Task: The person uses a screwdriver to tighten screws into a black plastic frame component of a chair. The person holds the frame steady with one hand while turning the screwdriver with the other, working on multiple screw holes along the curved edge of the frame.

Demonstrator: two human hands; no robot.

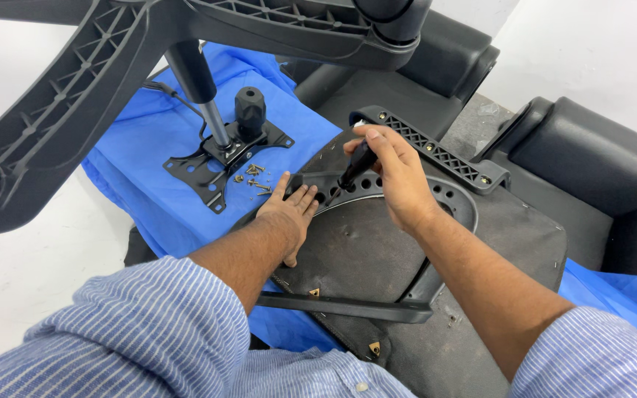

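Chair base [75, 81], black ribbed plastic, spans the top left of the view, its gas column angling down onto a metal tilt plate [219, 158].

Blue cloth [141, 169] spread over the floor under the work. Black cushioned chair parts [599, 177] at right and top.

Upturned seat pan [377, 250], dark fabric underside, lies centre on the cloth. A curved black armrest bracket [407, 188] with round holes sits on it; a ribbed black bar [436, 151] runs along its far edge.

Right hand [396, 177]: fingers wrapped fully round the black handle of a screwdriver [355, 163], closed grip, tool tilted with its tip down at the near end of the bracket.

Left hand [289, 210]: flat and open, fingers spread, palm pressed on the seat pan, fingertips touching the bracket end just beside the screwdriver tip. Holds nothing.

Loose screws [254, 177] scattered on the cloth, between the tilt plate and the left hand.
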